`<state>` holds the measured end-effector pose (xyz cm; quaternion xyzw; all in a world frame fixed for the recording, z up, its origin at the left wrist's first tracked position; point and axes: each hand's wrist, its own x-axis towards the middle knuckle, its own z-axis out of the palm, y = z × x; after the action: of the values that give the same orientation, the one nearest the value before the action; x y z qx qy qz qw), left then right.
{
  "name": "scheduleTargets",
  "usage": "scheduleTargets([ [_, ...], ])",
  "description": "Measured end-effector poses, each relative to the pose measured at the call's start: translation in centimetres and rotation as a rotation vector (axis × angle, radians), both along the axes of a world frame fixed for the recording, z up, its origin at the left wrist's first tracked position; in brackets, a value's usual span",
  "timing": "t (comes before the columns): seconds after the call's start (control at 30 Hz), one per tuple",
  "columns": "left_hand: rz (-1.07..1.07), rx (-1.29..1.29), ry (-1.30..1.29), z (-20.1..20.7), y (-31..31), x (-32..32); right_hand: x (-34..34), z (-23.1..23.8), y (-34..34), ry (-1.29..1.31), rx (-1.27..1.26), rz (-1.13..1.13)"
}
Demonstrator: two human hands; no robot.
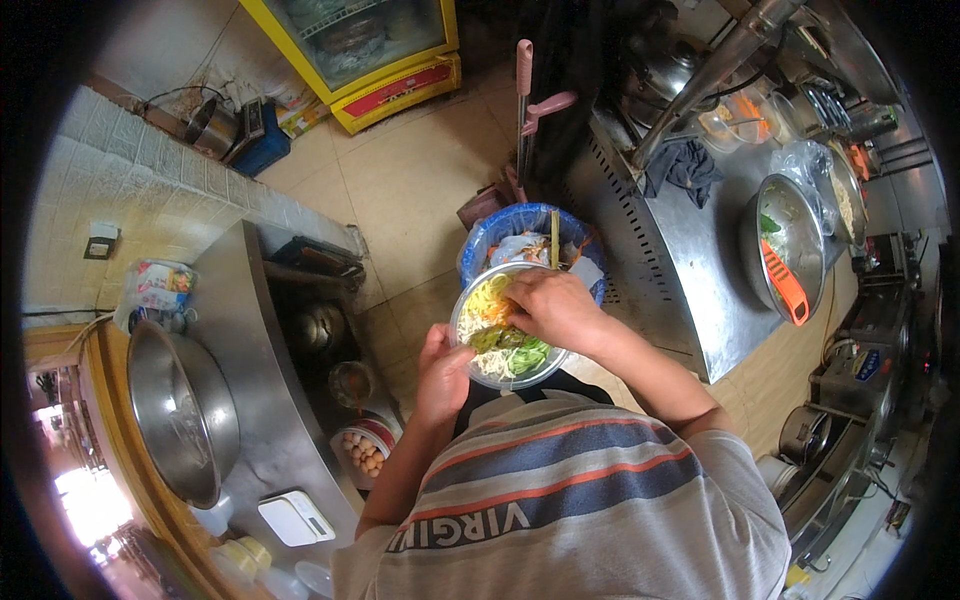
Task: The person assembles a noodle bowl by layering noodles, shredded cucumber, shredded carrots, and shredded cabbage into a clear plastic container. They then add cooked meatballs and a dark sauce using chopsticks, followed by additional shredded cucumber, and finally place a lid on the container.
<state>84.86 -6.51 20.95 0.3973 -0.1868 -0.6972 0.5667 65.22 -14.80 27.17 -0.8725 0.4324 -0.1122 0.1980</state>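
My left hand (pixel 444 372) grips the left rim of a round clear plastic bowl (pixel 512 384), thumb over its edge. Inside, separate heaps lie side by side: yellow shreds (pixel 487 297), orange shreds (pixel 494 316), a dark green clump (pixel 497 340), pale strips (pixel 490 362) and light green slivers (pixel 527 356). My right hand (pixel 556 311) reaches in over the right rim, its fingers bent together down at the food. The fingertips are partly hidden, so what they pinch cannot be made out.
Just beyond the bowl stands a blue-lined waste bin (pixel 478 240), with a pink-handled tool (pixel 524 90) behind it. Left, a steel counter (pixel 262 430) holds a large basin (pixel 185 415) and a white scale (pixel 296 518). Eggs (pixel 362 455) sit below. Right, another basin (pixel 785 240) holds an orange-handled utensil (pixel 785 283).
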Motion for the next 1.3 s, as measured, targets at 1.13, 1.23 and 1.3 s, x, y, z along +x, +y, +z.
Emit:
scheduleTargets([
  [1.13, 0.037, 0.058, 0.104, 0.2, 0.1, 0.1, -5.6, -7.7, -2.0, -0.907, 0.279, -0.749],
  [1.23, 0.043, 0.075, 0.103, 0.4, -0.6, -0.7, -5.6, -11.8, -2.8, -1.087, 0.287, -0.734],
  [1.3, 0.024, 0.066, 0.066, 0.3, -1.2, -1.2, -6.8, -13.0, -2.3, -0.895, 0.475, -0.867],
])
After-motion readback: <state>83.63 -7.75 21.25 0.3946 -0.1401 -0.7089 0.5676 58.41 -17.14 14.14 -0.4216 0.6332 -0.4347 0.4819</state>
